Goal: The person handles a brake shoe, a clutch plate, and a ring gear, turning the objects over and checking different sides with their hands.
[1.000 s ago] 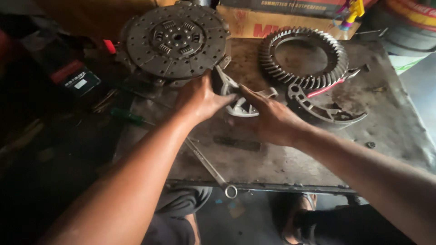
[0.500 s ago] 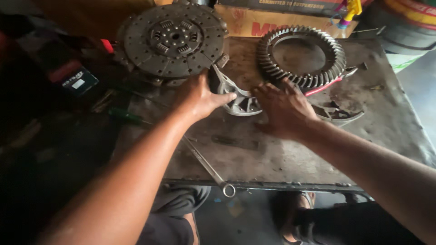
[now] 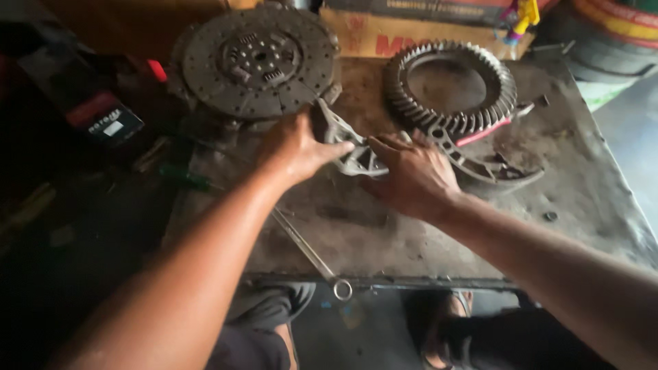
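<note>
A grey curved brake shoe (image 3: 356, 154) lies on the worn metal workbench (image 3: 384, 226). My left hand (image 3: 295, 147) grips its left end, thumb along the web. My right hand (image 3: 411, 175) rests fingers spread over the right part of that shoe, touching it. A second brake shoe (image 3: 486, 164) lies just right of my right hand, curved along the bench. Behind it stands a large toothed ring gear (image 3: 449, 85). A round clutch disc (image 3: 257, 62) lies at the back left, just beyond my left hand.
A long wrench (image 3: 312, 253) lies across the bench front, its ring end over the edge. Cardboard boxes (image 3: 411, 38) line the back. A dark box with a label (image 3: 106, 123) and clutter sit left. My legs and feet (image 3: 439, 329) show below the bench.
My right hand has slid back to the left over the brake shoe, and my left hand has kept its hold on the shoe's left end. The camera view has shifted slightly.
</note>
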